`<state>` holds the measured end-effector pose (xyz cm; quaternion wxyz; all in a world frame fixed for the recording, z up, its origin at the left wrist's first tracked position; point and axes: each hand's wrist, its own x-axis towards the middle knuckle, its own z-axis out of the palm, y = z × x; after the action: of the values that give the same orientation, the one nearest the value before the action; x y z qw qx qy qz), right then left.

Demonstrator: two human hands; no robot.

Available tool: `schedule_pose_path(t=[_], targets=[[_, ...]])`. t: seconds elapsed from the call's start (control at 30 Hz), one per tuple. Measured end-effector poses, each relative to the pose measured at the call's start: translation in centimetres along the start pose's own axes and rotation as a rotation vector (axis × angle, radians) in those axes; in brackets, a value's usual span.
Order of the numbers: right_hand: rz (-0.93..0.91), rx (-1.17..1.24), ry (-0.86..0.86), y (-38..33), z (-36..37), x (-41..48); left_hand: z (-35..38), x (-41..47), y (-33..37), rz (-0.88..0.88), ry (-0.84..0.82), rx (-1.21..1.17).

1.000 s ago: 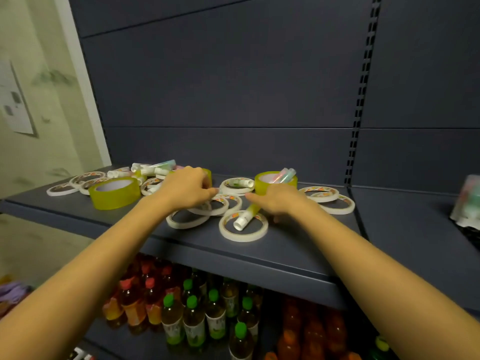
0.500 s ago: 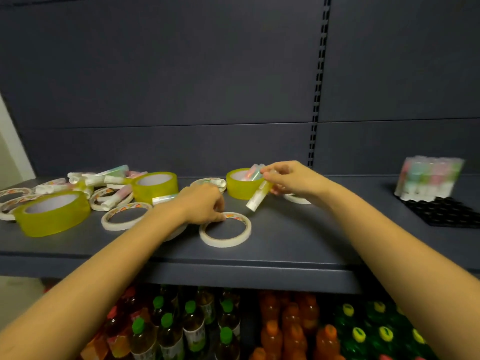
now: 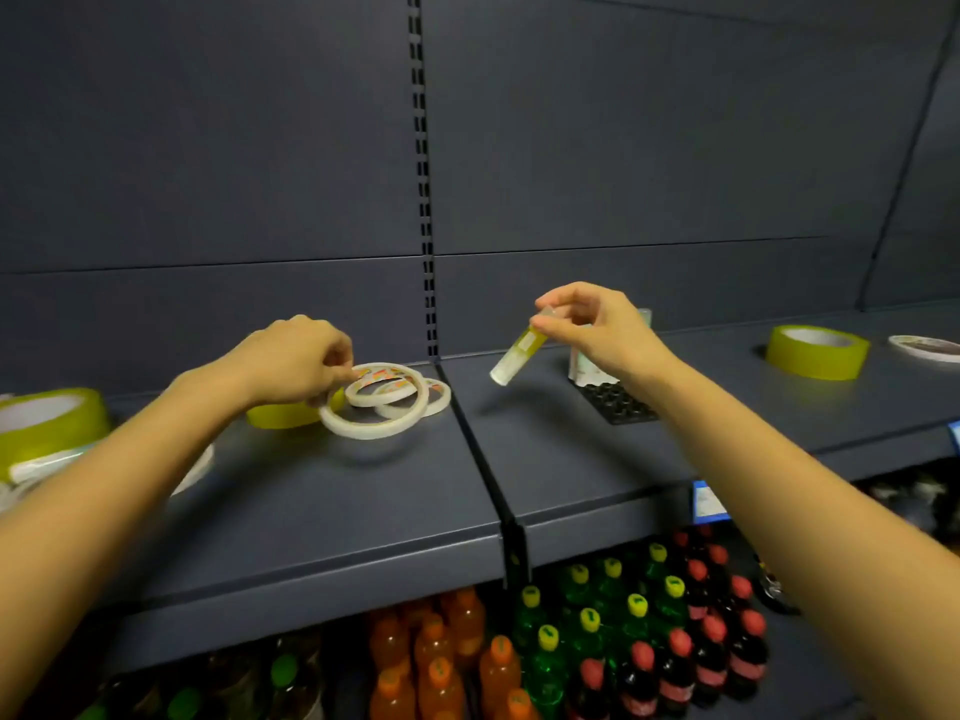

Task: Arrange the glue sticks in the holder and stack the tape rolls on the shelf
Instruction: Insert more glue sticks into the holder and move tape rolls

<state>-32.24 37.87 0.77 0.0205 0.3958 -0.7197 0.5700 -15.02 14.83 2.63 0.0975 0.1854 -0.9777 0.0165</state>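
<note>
Our left hand [image 3: 296,361] pinches the far rim of a thin white tape ring [image 3: 363,431]. The ring hangs tilted just above the dark grey metal shelf [image 3: 363,511] and overlaps two smaller white rings [image 3: 440,401] beside the shelf joint. Our right hand [image 3: 597,330] pinches the clear cap end of a yellow-green glue stick [image 3: 519,353], which slants down to the left in the air, just left of the black pocketed holder tray [image 3: 615,402]. A wide yellow tape roll [image 3: 815,353] sits at the far right.
</note>
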Motion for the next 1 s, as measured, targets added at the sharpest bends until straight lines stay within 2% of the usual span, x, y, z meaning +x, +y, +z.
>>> schedule_pose_path(t=[0.23,0.4,0.7,1.0], targets=[[-0.025,-0.202,0.183,3.9,-9.6,0.7,1.0,3.7,9.0,0.018,0.078,-0.226],[-0.053,-0.384,0.148,7.8,-12.9,2.7,2.0,5.2,14.0,-0.05,0.09,-0.279],[-0.155,-0.375,0.008,11.0,-12.6,5.1,2.8,5.9,19.0,-0.212,0.117,-0.237],[-0.174,-0.391,0.018,11.4,-11.9,6.3,2.2,6.3,20.5,-0.249,0.118,-0.188]])
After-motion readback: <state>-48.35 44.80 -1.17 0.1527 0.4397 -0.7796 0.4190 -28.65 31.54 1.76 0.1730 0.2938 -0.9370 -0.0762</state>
